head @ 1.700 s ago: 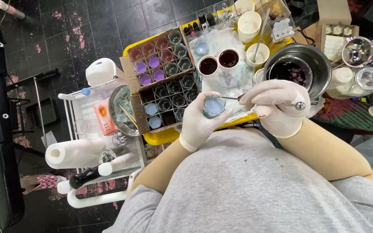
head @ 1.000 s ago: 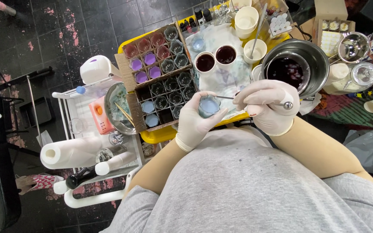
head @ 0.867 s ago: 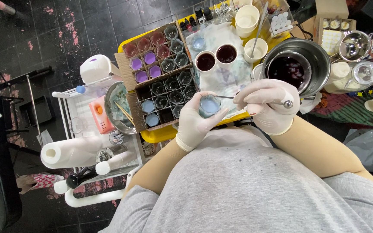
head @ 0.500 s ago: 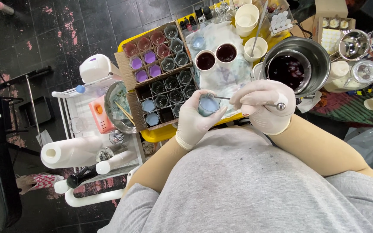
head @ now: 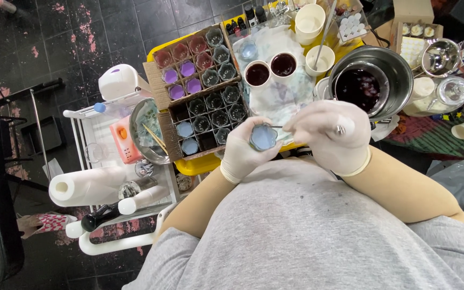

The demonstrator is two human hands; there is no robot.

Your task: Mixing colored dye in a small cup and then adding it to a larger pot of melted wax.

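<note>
Small glass cup point(head: 263, 137) of pale blue fill was gripped by left hand point(head: 245, 150) just below the compartment box point(head: 202, 91); thin metal tool point(head: 318, 129) was clenched in right hand point(head: 331, 137), tip at the cup

My left hand point(head: 245, 150) wraps the small cup point(head: 263, 137), so I see only its blue top, not its sides. My right hand point(head: 331, 134) covers most of the thin metal tool point(head: 277, 127); its tip is too small to make out. My shirt point(head: 307, 231) hides the yellow tray's point(head: 200, 164) near edge.
</note>
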